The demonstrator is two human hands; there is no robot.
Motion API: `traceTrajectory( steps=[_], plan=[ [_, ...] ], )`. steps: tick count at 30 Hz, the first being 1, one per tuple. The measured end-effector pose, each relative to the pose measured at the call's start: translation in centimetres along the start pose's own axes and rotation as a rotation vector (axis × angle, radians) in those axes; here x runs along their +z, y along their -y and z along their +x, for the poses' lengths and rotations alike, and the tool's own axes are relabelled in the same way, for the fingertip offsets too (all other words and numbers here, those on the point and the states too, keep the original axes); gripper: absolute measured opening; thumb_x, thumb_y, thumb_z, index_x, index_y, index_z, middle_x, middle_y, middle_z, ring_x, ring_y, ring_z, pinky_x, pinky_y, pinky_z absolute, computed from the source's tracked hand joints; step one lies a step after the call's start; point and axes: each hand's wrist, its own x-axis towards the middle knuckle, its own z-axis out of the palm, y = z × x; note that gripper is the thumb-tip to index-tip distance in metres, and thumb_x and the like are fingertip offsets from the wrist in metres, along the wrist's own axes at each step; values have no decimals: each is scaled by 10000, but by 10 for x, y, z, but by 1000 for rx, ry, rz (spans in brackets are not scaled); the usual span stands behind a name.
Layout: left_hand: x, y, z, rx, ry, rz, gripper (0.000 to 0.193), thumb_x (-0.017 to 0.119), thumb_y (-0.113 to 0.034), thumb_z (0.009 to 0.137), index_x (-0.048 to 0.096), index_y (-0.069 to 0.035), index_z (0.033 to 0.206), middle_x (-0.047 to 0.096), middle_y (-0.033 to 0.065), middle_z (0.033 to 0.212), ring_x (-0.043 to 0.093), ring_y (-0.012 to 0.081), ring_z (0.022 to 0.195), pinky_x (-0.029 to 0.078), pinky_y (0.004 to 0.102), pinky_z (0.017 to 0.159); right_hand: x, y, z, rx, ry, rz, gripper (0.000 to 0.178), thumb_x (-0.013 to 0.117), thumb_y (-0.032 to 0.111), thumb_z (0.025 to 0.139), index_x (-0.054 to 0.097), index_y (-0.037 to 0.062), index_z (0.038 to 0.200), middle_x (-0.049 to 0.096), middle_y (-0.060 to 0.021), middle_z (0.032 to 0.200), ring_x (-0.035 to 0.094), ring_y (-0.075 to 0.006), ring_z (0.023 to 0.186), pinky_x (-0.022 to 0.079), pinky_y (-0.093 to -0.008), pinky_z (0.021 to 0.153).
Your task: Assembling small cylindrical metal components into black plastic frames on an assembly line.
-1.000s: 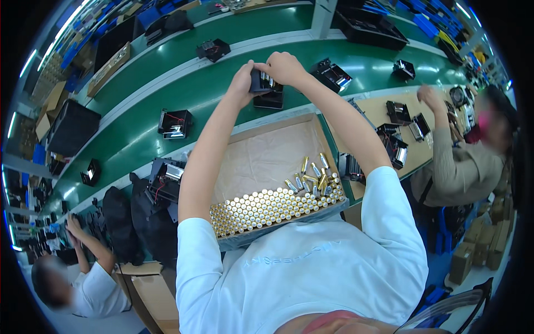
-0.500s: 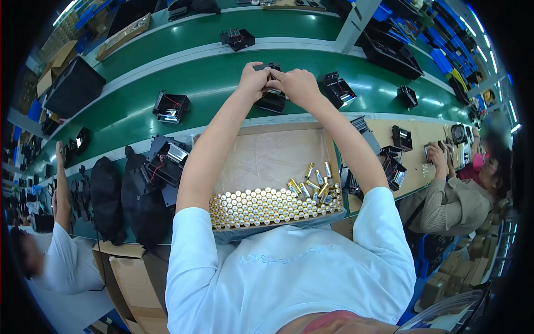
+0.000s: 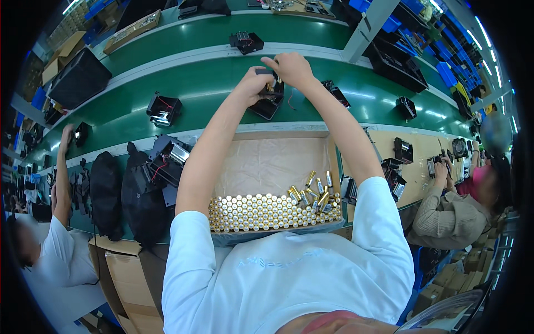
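Observation:
My left hand (image 3: 255, 86) is closed on a black plastic housing (image 3: 267, 107), which rests tilted on the green belt. Metallic parts, seemingly batteries, show in its opening, and a thin red wire (image 3: 290, 101) trails to the right of it. Just above the housing's right side is my right hand (image 3: 293, 68), its thumb stretched out to the left, away from the other fingers; nothing shows in it, though its fingertips are partly hidden. Between my forearms stands a cardboard tray (image 3: 267, 134) with upright batteries (image 3: 261, 211) packed in rows and several loose gold-and-silver batteries (image 3: 314, 195) lying on top.
Similar black housings sit on the belt at left (image 3: 164, 108) and right (image 3: 406, 108). Beside the tray are more housings (image 3: 169, 158) and black bags (image 3: 105, 195). A metal post (image 3: 370, 30) rises at the back. Co-workers sit at left (image 3: 58, 250) and right (image 3: 450, 217).
My right hand has lifted away from the housing, with its thumb now stretched out. The left hand keeps its hold. Other housings on the belt have shifted left.

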Motion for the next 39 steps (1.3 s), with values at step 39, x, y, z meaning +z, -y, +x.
traceTrajectory(
  steps=[39],
  plan=[
    [32, 9, 66, 104, 180, 1133, 500, 656, -291, 876, 531, -30, 1284, 653, 151, 989, 633, 198, 755, 538, 312, 689, -66, 1, -231, 123, 793, -57, 277, 627, 254, 791, 710, -9, 765, 680, -182, 734, 650, -346, 661, 536, -407, 636]
  ],
)
